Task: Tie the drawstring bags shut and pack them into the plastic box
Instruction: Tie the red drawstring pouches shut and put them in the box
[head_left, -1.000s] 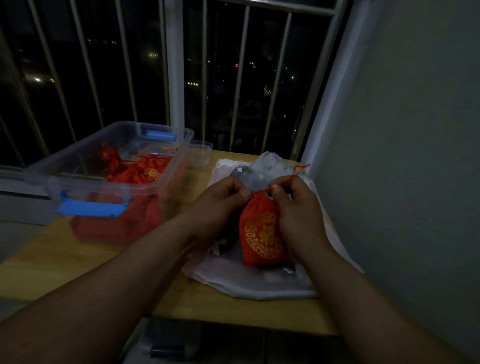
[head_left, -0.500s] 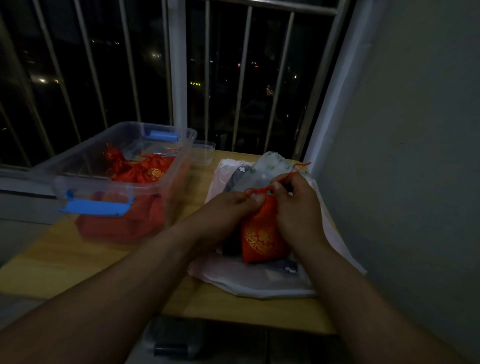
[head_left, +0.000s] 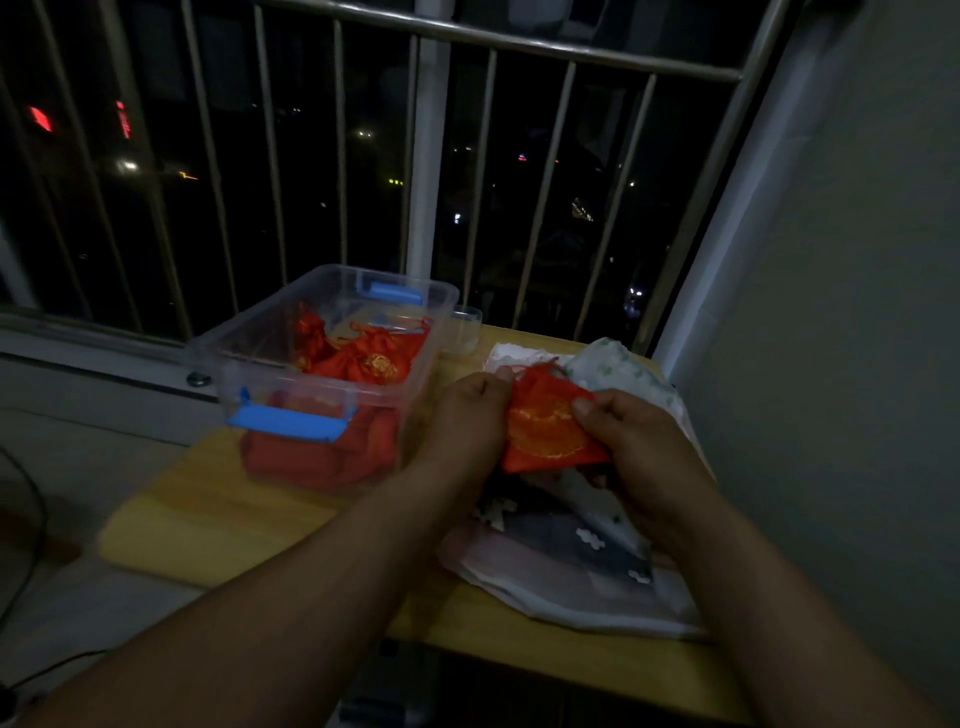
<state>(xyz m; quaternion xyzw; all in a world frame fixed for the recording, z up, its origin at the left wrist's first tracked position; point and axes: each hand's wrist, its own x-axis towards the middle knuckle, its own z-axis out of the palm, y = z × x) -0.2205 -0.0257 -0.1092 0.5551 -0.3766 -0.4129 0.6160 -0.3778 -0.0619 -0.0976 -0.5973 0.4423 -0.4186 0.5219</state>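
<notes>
While the red bag is held up just above the pile of cloths, its top is pinched by the left hand and its side by the right hand, so each grip is clamped on the bag. The tying step looks to be in hand, but it cannot be told if the string is pulled tight yet. Next, the knot should be finished and the bag carried left to the plastic box, where other red bags are already packed. The box is set on the wooden surface, near the hands.
</notes>
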